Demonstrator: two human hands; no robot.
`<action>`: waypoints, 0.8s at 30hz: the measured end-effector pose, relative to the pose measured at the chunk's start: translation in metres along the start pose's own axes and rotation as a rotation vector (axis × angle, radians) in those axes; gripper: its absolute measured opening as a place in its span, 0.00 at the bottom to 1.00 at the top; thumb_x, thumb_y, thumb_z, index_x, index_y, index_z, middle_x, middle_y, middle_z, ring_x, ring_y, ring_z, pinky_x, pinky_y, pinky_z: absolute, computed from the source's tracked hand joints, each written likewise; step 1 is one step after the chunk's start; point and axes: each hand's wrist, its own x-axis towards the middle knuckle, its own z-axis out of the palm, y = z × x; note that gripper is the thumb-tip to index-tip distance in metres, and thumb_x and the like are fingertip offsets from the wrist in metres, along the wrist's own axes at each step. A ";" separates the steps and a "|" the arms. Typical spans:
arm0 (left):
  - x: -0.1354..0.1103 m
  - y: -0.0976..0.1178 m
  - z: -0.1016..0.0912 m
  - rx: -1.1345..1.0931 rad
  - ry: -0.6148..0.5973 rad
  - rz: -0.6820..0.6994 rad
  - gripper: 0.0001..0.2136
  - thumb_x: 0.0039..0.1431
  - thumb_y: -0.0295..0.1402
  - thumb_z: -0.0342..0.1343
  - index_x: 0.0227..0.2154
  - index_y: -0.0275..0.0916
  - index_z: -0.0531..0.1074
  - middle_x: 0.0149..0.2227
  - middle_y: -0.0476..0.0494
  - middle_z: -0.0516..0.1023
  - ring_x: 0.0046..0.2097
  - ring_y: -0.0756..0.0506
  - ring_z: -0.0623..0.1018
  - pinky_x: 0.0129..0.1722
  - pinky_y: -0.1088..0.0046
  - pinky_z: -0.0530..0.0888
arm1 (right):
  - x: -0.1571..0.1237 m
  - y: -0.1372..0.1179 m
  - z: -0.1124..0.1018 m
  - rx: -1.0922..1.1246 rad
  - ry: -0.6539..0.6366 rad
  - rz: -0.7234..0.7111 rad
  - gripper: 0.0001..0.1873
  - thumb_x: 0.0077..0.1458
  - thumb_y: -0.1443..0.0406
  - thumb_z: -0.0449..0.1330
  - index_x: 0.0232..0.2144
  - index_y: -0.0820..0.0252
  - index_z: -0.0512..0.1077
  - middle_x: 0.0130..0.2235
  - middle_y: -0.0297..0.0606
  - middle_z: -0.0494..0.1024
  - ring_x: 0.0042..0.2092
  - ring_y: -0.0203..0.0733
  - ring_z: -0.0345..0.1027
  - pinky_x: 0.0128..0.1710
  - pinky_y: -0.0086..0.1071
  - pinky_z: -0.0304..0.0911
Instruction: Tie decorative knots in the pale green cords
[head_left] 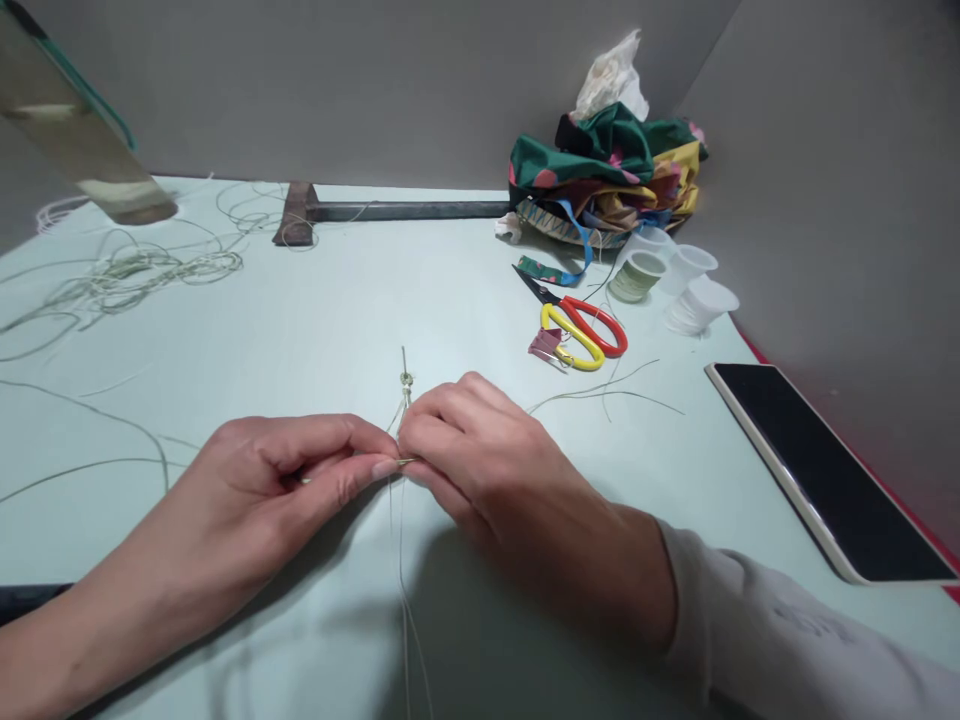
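Observation:
My left hand (289, 470) and my right hand (469, 450) meet at the middle of the pale green table (315, 330), fingers pinched together on thin pale green cord (405, 415). The cord runs up from the fingertips to a small knot (406, 379) pinned to the table by a needle, and loose strands trail down toward me between my wrists. Both hands are closed on the cord strands.
Red and yellow scissors (581, 325) and a small pink clip (545, 345) lie right of centre. Beyond them are a cord spool (636, 277), clear plastic cups (697, 290) and a colourful fabric heap (607, 175). A phone (825, 470) lies at right. Tangled cord (142, 270) lies at left.

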 end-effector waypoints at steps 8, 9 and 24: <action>-0.003 0.003 0.001 0.017 0.017 0.025 0.14 0.66 0.43 0.58 0.28 0.49 0.84 0.25 0.56 0.85 0.21 0.51 0.74 0.20 0.83 0.68 | -0.003 0.013 0.000 0.089 0.048 -0.073 0.11 0.72 0.75 0.53 0.45 0.59 0.74 0.39 0.36 0.77 0.40 0.41 0.63 0.42 0.34 0.62; -0.003 0.003 0.001 0.018 0.014 0.036 0.14 0.66 0.42 0.58 0.27 0.49 0.84 0.24 0.56 0.84 0.21 0.51 0.74 0.20 0.83 0.68 | -0.003 0.013 0.000 0.081 0.034 -0.071 0.10 0.73 0.74 0.54 0.46 0.60 0.75 0.39 0.37 0.78 0.40 0.41 0.64 0.44 0.35 0.63; -0.004 0.005 0.004 0.100 0.014 0.136 0.13 0.71 0.41 0.56 0.31 0.52 0.83 0.20 0.60 0.79 0.20 0.52 0.72 0.21 0.82 0.65 | 0.004 0.017 0.004 0.215 0.164 -0.033 0.12 0.73 0.67 0.61 0.35 0.61 0.80 0.33 0.33 0.82 0.37 0.38 0.71 0.44 0.31 0.63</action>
